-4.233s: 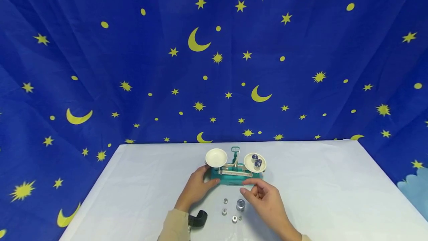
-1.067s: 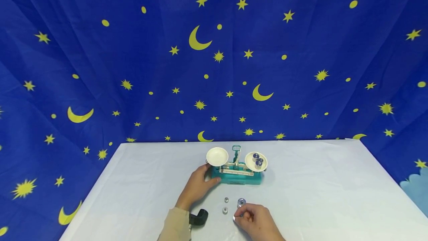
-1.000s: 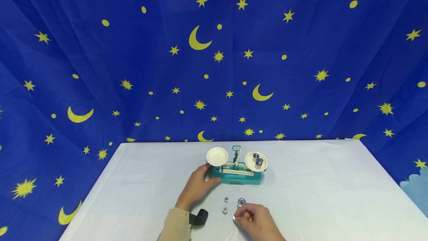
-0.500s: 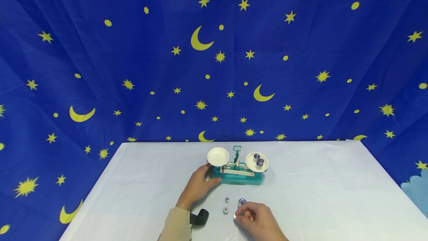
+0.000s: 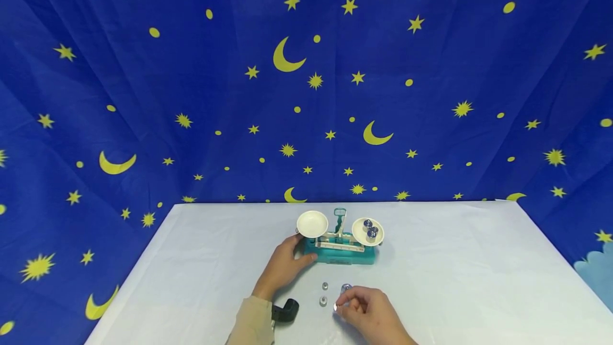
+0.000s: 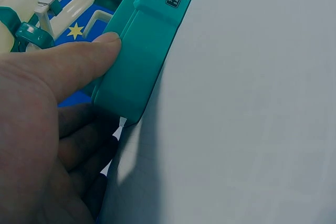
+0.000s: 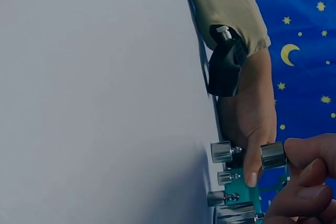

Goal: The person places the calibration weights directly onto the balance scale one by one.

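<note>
The right grip [image 5: 372, 313] pinches one metal weight [image 7: 273, 155]; four loose weights [image 7: 221, 151] stand near it on the worktop [image 5: 455, 281]. Farther, the left grip [image 5: 281, 268] holds one balance [image 5: 340, 256]. Of its two pans [image 5: 312, 224], the one beyond the right grip carries three weights [image 5: 371, 234].

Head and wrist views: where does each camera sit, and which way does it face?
Head: on the person's head, facing forward and down at the table, balance and starry cloth; left hand, right hand and left sleeve show.
Left wrist: on that wrist, looking past the left hand at the balance's base; only that hand shows.
Right wrist: on that wrist, looking at the metal weight its hand pinches; both hands and the left sleeve show.
Shared: head and right wrist views show that weight and both hands.
</note>
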Demonstrator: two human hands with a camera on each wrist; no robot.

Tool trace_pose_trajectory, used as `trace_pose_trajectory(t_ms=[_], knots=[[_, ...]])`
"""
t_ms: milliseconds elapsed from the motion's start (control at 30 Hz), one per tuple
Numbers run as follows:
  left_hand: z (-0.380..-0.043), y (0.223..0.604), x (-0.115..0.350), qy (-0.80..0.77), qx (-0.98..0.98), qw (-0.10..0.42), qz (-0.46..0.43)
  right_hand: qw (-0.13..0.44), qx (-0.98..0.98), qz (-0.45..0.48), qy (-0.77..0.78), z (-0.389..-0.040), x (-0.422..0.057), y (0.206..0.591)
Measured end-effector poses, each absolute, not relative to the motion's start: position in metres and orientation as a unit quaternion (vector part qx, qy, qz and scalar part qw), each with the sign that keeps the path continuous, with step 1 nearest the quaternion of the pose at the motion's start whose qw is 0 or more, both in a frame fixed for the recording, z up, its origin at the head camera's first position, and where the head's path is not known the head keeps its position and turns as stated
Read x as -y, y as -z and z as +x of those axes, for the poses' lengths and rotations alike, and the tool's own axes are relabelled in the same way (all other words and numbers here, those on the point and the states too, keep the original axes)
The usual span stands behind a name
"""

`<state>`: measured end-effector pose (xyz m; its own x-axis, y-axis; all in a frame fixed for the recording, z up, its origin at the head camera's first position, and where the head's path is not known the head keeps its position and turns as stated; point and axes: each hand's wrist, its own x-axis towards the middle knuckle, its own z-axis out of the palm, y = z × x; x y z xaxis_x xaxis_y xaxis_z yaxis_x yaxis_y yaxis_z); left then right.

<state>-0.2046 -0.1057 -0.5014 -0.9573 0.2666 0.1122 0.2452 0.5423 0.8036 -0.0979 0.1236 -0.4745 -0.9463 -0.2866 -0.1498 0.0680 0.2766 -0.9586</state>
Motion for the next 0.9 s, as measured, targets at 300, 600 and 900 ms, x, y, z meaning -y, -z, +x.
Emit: trace_pose_trajectory(t_ms=[300, 600, 900], knots=[[-0.205, 0.503, 0.106, -0.453, -0.880, 0.006, 0.145, 0.132, -0.785, -0.078, 0.600, -0.101, -0.126, 0.468], [-0.208, 0.504, 0.106, -0.454, -0.878, 0.005, 0.151, 0.115, -0.789, -0.068, 0.599, -0.104, -0.128, 0.462], [-0.206, 0.504, 0.106, -0.453, -0.879, 0.009, 0.146, 0.078, -0.808, -0.068, 0.579, -0.110, -0.131, 0.453]])
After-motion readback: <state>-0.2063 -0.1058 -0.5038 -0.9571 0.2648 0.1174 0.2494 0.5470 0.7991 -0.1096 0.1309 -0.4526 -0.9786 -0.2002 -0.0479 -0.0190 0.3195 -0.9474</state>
